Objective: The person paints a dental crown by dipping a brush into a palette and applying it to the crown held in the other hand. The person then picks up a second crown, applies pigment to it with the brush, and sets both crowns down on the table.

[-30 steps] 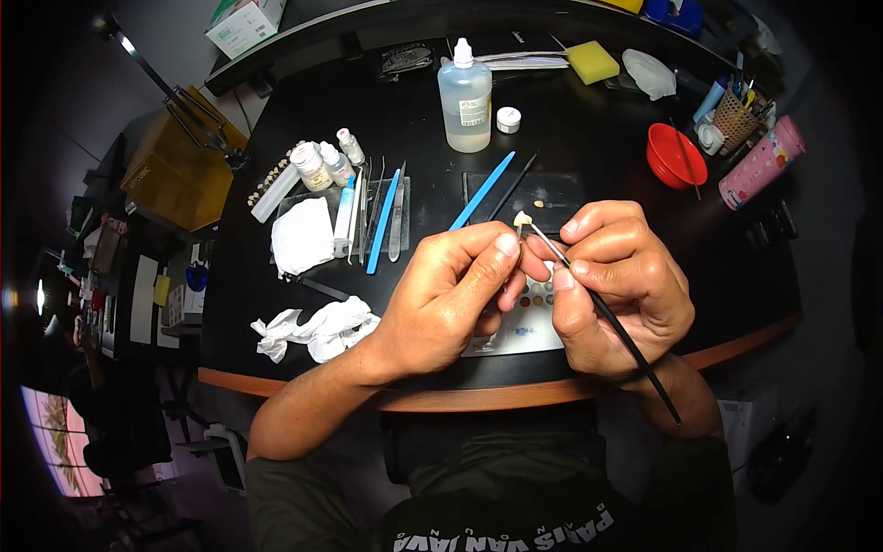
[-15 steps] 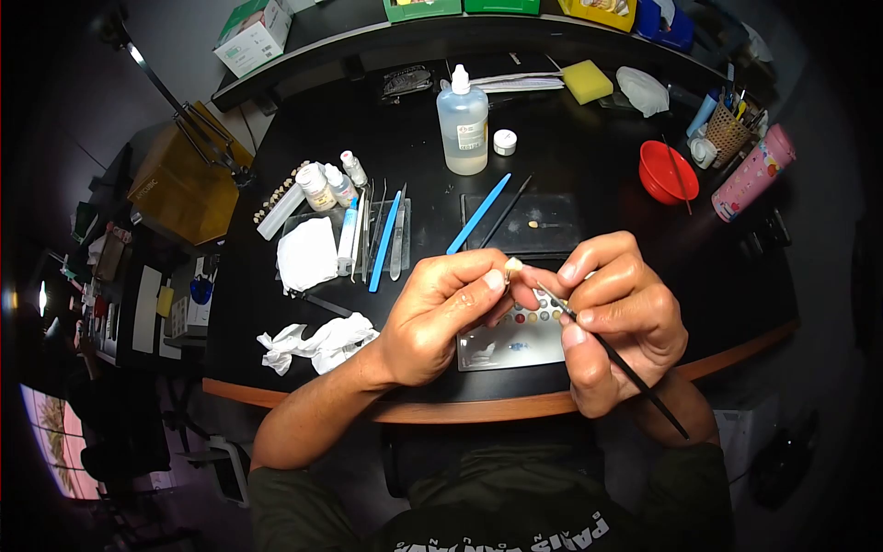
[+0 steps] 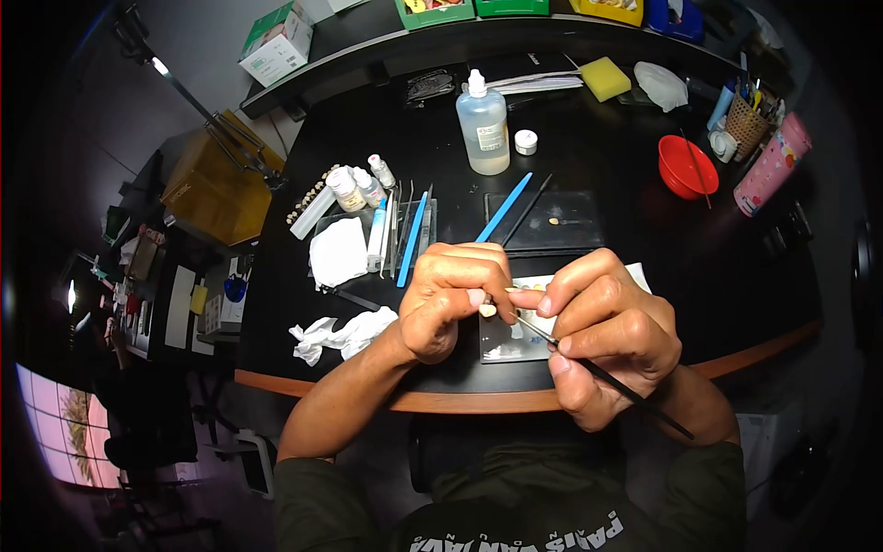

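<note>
Between the thumb and fingers of my left hand (image 3: 443, 299) is a small cream-coloured dental crown (image 3: 487, 311). My right hand (image 3: 625, 327) grips a thin paintbrush (image 3: 644, 402) with a dark handle, its fine tip pointing left towards the crown. A small gap seems to lie between tip and crown, and the hands nearly touch. Below them is a white sheet or palette (image 3: 501, 350) with coloured spots, partly hidden by my fingers. Just beyond lies a dark slab (image 3: 575, 241) with a small tooth-coloured piece (image 3: 554, 221) on it.
A blue-handled tool (image 3: 506, 207) and a dark brush (image 3: 527, 212) lean on the slab. Left are small bottles (image 3: 347, 190), folded white tissue (image 3: 338, 250) and crumpled tissue (image 3: 354, 336). Farther back stand a clear bottle (image 3: 485, 138), a white jar (image 3: 525, 142) and a red bowl (image 3: 685, 170).
Both hands have come lower and closer to my body, and the crown has turned in my left fingers. The brush stays in my right hand. The whole view has shifted slightly right.
</note>
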The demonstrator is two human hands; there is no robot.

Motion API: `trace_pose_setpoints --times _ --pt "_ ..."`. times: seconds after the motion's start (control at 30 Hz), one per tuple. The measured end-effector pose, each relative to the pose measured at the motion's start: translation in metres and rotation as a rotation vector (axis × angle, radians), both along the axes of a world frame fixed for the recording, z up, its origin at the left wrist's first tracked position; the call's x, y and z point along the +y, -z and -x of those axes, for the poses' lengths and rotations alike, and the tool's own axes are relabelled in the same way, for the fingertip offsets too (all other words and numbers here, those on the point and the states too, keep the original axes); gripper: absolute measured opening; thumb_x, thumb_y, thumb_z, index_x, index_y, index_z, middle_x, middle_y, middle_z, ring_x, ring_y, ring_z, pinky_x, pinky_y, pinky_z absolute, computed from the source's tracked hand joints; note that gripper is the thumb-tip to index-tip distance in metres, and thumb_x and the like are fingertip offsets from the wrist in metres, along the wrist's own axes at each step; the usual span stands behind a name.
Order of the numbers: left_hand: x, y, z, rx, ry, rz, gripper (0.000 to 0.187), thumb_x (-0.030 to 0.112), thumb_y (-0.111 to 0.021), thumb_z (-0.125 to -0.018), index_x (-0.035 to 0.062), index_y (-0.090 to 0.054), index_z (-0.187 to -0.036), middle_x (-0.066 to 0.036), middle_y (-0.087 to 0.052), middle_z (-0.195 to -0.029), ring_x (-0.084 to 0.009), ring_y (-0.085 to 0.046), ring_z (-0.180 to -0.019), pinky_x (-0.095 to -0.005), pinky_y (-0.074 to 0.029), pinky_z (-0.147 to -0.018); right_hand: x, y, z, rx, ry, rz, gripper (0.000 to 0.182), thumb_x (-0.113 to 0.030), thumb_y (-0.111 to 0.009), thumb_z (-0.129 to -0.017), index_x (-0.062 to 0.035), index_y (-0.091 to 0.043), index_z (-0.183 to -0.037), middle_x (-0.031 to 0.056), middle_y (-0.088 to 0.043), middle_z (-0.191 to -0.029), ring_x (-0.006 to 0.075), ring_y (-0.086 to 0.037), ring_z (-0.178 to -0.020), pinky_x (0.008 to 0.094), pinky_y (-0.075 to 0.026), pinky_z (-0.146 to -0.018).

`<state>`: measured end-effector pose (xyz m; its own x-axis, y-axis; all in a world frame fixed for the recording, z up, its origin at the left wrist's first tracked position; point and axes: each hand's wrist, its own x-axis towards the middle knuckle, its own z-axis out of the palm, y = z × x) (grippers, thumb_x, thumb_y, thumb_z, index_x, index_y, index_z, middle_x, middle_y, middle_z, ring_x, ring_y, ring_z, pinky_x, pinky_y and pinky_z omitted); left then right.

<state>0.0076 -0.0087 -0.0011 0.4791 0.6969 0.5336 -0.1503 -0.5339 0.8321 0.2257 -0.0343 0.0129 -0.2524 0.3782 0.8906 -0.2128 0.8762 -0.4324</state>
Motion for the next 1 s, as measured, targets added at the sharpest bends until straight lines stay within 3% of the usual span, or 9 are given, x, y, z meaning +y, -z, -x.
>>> trace_pose_setpoints --times 0.07,0.13,0.33,0.37,0.47,0.5,0.63,0.73,1.0 --pt "-0.002 -0.005 -0.001 -0.004 -0.023 0.007 0.044 0.033 -0.052 -0.084 -0.0047 -0.069 -0.069 -0.018 -0.066 -0.067 -0.0255 -0.057 -0.063 -0.0376 -0.044 -0.063 0.001 -0.001 0.0 0.026 0.007 0.035 0.018 0.008 -0.069 -0.075 -0.0015 -0.062 -0.089 0.0105 -0.064 -0.082 0.0299 -0.068 -0.086 0.0381 -0.058 -0.073" --pt "0.001 -0.004 0.003 -0.016 -0.076 -0.026 0.042 0.031 -0.05 -0.081 -0.005 -0.07 -0.072 -0.015 -0.065 -0.067 -0.0205 -0.056 -0.06 -0.0334 -0.043 -0.06 0.008 0.003 -0.004 0.027 -0.003 0.064 0.025 0.012 -0.06 -0.083 0.0015 -0.053 -0.105 0.012 -0.059 -0.086 0.0245 -0.057 -0.098 0.0408 -0.069 -0.084" --pt "0.017 -0.009 0.034 -0.145 -0.246 -0.039 0.043 0.03 -0.044 -0.085 -0.0054 -0.067 -0.076 -0.013 -0.062 -0.071 -0.0143 -0.05 -0.062 -0.0288 -0.038 -0.059 0.02 0.012 0.0 -0.189 0.295 0.478 0.014 0.007 -0.075 -0.086 0.001 -0.073 -0.098 0.0107 -0.068 -0.101 0.0118 -0.068 -0.089 0.0235 -0.055 -0.072" --pt "0.02 -0.009 0.039 -0.154 -0.264 -0.056 0.043 0.029 -0.043 -0.085 -0.0054 -0.067 -0.077 -0.013 -0.062 -0.071 -0.0142 -0.05 -0.062 -0.0286 -0.038 -0.06 0.02 0.012 0.004 -0.19 0.289 0.551 0.011 0.004 -0.075 -0.084 0.0007 -0.077 -0.095 0.0098 -0.07 -0.093 0.013 -0.067 -0.085 0.0246 -0.053 -0.068" --pt "0.025 -0.012 0.046 -0.189 -0.295 -0.075 0.044 0.027 -0.04 -0.088 -0.0058 -0.067 -0.078 -0.012 -0.062 -0.071 -0.0129 -0.05 -0.064 -0.0273 -0.037 -0.06 0.031 0.019 0.0 -0.445 0.298 0.355 0.01 0.001 -0.075 -0.08 0.0012 -0.077 -0.09 0.0089 -0.07 -0.08 0.0163 -0.066 -0.081 0.0293 -0.051 -0.066" --pt "0.024 -0.014 0.046 -0.184 -0.307 -0.065 0.043 0.026 -0.039 -0.089 -0.0057 -0.067 -0.078 -0.012 -0.062 -0.072 -0.0125 -0.05 -0.064 -0.027 -0.038 -0.06 0.028 0.023 0.008 -0.387 0.306 0.42 0.008 -0.001 -0.075 -0.076 0.0016 -0.077 -0.083 0.0094 -0.069 -0.071 0.0198 -0.064 -0.076 0.0335 -0.049 -0.065" --pt "0.019 -0.019 0.044 -0.172 -0.315 -0.037 0.043 0.024 -0.039 -0.09 -0.0055 -0.068 -0.079 -0.011 -0.065 -0.074 -0.0116 -0.051 -0.064 -0.0266 -0.039 -0.061 0.032 0.031 0.013 -0.473 0.324 0.283 0.007 0.002 -0.075 -0.071 0.0012 -0.075 -0.078 0.0103 -0.07 -0.072 0.0219 -0.064 -0.072 0.0347 -0.05 -0.067" --pt "0.014 -0.024 0.04 -0.127 -0.318 -0.053 0.047 0.033 -0.042 -0.093 -0.0055 -0.064 -0.08 -0.008 -0.051 -0.067 -0.0152 -0.044 -0.066 -0.0307 -0.034 -0.064 0.032 0.032 0.017 -0.485 0.326 0.241 0.009 0.004 -0.075 -0.07 0.0008 -0.075 -0.078 0.0098 -0.07 -0.072 0.0222 -0.064 -0.072 0.0353 -0.05 -0.068" --pt "0.009 -0.028 0.038 -0.103 -0.328 -0.021 0.044 0.026 -0.04 -0.092 -0.0069 -0.066 -0.08 -0.012 -0.059 -0.074 -0.0142 -0.047 -0.065 -0.0303 -0.038 -0.065 0.031 0.031 0.02 -0.536 0.342 0.213 0.011 0.005 -0.076 -0.069 0.0005 -0.076 -0.078 0.0099 -0.071 -0.072 0.0241 -0.065 -0.073 0.036 -0.051 -0.07"
